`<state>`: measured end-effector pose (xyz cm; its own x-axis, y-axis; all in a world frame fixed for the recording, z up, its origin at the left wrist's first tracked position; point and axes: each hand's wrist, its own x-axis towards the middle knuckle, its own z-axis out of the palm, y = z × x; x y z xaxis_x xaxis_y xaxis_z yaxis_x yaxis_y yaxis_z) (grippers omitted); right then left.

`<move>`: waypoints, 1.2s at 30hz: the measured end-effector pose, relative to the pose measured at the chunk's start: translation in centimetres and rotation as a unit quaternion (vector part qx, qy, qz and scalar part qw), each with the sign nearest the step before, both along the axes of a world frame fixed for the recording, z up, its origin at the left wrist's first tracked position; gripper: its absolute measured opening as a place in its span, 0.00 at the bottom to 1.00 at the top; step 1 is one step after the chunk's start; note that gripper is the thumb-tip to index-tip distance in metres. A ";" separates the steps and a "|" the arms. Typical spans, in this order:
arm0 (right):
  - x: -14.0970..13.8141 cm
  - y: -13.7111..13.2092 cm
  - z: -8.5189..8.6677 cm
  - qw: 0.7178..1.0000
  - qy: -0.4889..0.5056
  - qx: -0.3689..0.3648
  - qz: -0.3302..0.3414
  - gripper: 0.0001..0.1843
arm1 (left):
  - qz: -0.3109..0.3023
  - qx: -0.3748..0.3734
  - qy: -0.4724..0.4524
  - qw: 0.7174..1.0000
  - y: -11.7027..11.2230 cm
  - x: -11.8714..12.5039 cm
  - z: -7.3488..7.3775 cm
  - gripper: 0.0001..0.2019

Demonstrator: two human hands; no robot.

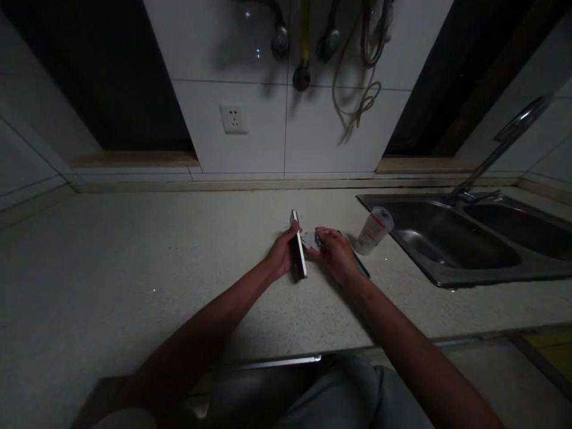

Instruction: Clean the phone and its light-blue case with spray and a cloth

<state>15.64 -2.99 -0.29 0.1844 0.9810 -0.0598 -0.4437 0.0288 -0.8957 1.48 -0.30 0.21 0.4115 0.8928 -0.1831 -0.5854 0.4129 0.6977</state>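
In the head view, my left hand is closed around a smartphone, which is tilted up so that its pale side edge faces me. Just to the right, my right hand pinches a small whitish flat piece with a darker patch, close to the phone's back; its exact kind is too dim to make out. Partly hidden under my right hand lies a dark, thin, flat object on the counter. A clear plastic cup with red markings stands beside that hand.
The pale speckled countertop runs along a tiled wall. At the right are a double-bowl steel sink and its faucet. A wall socket, pipe valves and a hanging cord are on the wall.
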 end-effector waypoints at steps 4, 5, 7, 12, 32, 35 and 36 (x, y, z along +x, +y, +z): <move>0.2 0.0 -0.1 0.999 0.017 0.003 0.039 0.16 | 0.020 0.050 0.022 0.998 -0.3 0.5 -0.4 0.18; 0.2 0.0 -0.1 0.999 0.018 0.005 0.042 0.17 | 0.029 0.060 0.022 0.998 -0.3 0.6 -0.4 0.18; 0.3 0.0 -0.1 0.999 0.019 0.010 0.042 0.17 | 0.046 0.062 0.022 0.997 -0.4 0.6 -0.4 0.17; 0.6 0.1 0.2 0.999 0.007 0.021 0.046 0.18 | 0.092 0.054 0.035 0.994 -0.5 0.4 -0.4 0.17; 0.0 0.3 -1.9 0.930 -0.337 0.115 -0.090 0.25 | -0.067 -0.047 -0.116 0.990 -1.6 0.7 0.9 0.31; 0.3 0.3 -2.6 0.888 -0.418 0.173 -0.078 0.30 | -0.073 -0.047 -0.121 0.989 -1.4 0.7 0.7 0.33; 0.4 0.3 -2.8 0.868 -0.450 0.198 -0.071 0.33 | -0.074 -0.047 -0.123 0.988 -1.4 0.8 0.6 0.33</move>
<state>16.05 -2.68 -3.13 0.1017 0.8553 0.5080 0.4641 0.4109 -0.7847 2.24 -1.66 0.79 0.5789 0.8032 -0.1402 -0.6612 0.5631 0.4958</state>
